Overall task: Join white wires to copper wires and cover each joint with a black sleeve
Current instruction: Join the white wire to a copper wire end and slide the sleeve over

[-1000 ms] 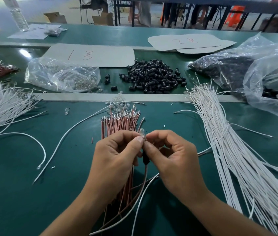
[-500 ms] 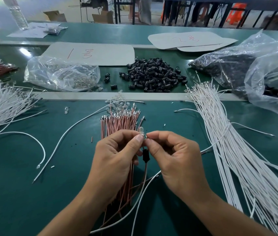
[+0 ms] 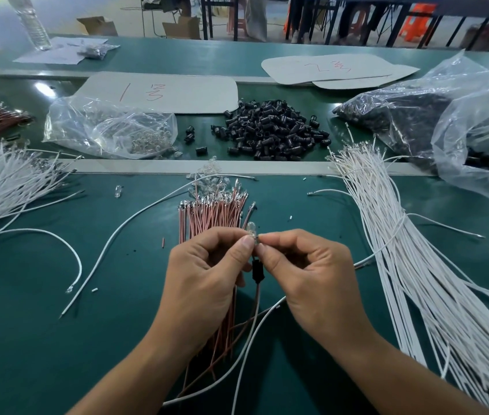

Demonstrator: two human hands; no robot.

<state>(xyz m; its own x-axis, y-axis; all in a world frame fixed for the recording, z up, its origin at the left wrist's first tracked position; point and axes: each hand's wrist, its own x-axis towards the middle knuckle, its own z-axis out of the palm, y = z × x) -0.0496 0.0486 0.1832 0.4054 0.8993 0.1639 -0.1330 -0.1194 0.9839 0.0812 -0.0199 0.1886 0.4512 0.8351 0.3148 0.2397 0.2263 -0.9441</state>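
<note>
My left hand (image 3: pixel 207 274) and my right hand (image 3: pixel 306 271) meet fingertip to fingertip over the green table, both pinching a small clear bulb (image 3: pixel 251 228). Just below the fingers a black sleeve (image 3: pixel 257 270) hangs on the joint. From it a copper wire (image 3: pixel 255 301) and a white wire (image 3: pixel 246 348) trail down toward me. A bundle of copper wires (image 3: pixel 207 214) lies under and behind my left hand. A thick bundle of white wires (image 3: pixel 410 265) lies to the right.
A heap of black sleeves (image 3: pixel 270 130) sits at the back centre. A clear bag of bulbs (image 3: pixel 111 130) lies back left, a large plastic bag (image 3: pixel 461 124) back right. More white wires (image 3: pixel 3 181) fan out at left; loose white wires (image 3: pixel 66 250) lie nearby.
The black sleeve has slipped a little lower below my fingers. Both hands keep their pinch and barely move.
</note>
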